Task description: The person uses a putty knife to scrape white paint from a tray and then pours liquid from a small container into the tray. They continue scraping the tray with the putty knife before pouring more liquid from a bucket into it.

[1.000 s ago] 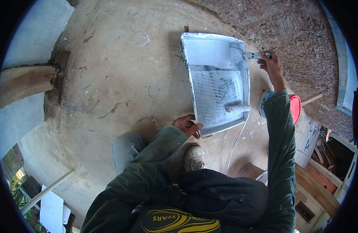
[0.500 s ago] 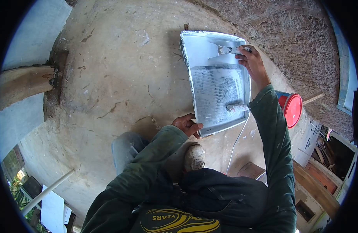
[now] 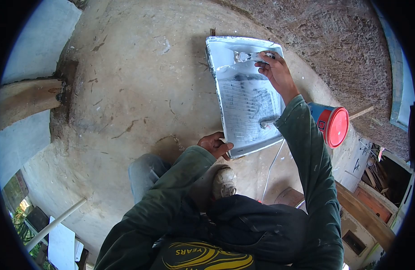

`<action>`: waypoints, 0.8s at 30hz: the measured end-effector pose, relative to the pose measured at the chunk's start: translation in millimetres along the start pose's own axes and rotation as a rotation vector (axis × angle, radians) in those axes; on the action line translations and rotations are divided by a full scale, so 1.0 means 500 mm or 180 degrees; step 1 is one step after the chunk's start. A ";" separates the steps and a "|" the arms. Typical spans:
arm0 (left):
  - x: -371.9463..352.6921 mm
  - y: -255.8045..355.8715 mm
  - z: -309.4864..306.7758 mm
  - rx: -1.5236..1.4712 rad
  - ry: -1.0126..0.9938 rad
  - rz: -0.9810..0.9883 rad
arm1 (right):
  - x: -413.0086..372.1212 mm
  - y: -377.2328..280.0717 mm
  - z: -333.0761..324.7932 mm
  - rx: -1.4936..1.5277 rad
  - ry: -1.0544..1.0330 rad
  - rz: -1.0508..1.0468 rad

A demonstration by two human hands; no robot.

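Observation:
A paint tray (image 3: 250,96) with white paint in its far end and a ribbed slope lies in front of me, slightly tilted in view. My left hand (image 3: 215,146) grips its near left corner, thumb over the rim. In my right hand (image 3: 277,73) is the handle of a paint-covered brush (image 3: 244,57), whose bristle end is over the paint at the tray's far end. A second paint-smeared tool (image 3: 267,123) rests on the ribbed slope, partly hidden by my right sleeve.
Right of the tray lies a blue bucket with a red lid (image 3: 338,127), beside a wooden stick (image 3: 361,112). Nearer me are a round container (image 3: 289,197) and a thin wire (image 3: 271,168). A rough wall (image 3: 342,49) rises beyond. A post (image 3: 29,99) stands left.
My right hand has moved the brush left through the paint at the tray's far end. The tray has shifted slightly left, and more of the bucket shows.

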State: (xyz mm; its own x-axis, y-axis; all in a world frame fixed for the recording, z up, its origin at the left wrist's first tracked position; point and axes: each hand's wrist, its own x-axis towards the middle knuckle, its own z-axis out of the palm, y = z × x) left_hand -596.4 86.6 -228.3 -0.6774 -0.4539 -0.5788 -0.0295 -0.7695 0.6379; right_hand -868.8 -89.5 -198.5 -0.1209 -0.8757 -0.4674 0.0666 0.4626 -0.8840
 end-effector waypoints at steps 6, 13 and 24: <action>-0.003 0.012 0.005 -0.0179 0.0060 -0.0046 | -0.005 -0.012 -0.004 0.0087 -0.0065 -0.0040; 0.003 -0.004 -0.002 0.0006 -0.0032 -0.0002 | -0.008 -0.035 0.002 -0.0231 -0.0067 -0.0173; 0.003 -0.002 0.002 -0.0099 0.0093 -0.0006 | -0.020 -0.077 -0.001 -0.0473 -0.0028 -0.0370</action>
State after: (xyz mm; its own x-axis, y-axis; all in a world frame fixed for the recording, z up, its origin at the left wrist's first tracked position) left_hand -598.3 87.2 -229.4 -0.6557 -0.4650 -0.5948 -0.0077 -0.7837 0.6211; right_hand -870.5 -98.7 -159.8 -0.1107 -0.9253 -0.3627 -0.0944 0.3730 -0.9230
